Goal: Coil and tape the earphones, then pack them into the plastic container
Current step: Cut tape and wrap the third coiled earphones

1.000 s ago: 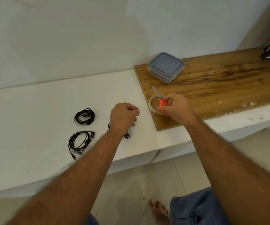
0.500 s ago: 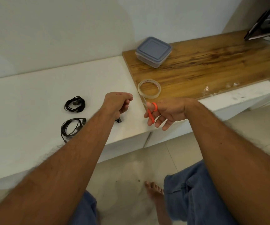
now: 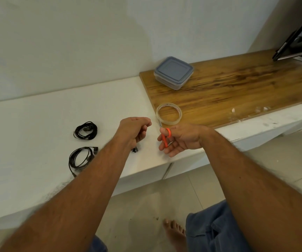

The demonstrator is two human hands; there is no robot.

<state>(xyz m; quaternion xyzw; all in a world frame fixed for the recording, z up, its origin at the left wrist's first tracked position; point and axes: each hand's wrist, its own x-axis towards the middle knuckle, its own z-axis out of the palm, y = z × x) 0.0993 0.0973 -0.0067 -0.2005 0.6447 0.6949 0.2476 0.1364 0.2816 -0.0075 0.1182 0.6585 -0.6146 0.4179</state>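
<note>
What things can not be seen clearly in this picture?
- Third earphone, head view: the left hand and forearm cover all but a tip.
- Scissors: blades thin and blurred; the right hand hides part of the handles.
- Plastic container: the lid hides its contents.
- Dark device: cut by the right edge.

A plain pale painted wall (image 3: 74,42) is seen behind a long white counter (image 3: 28,142), which is topped on the right by a varnished brown wooden board (image 3: 237,88); beige floor tiles (image 3: 146,206) are laid below.
</note>
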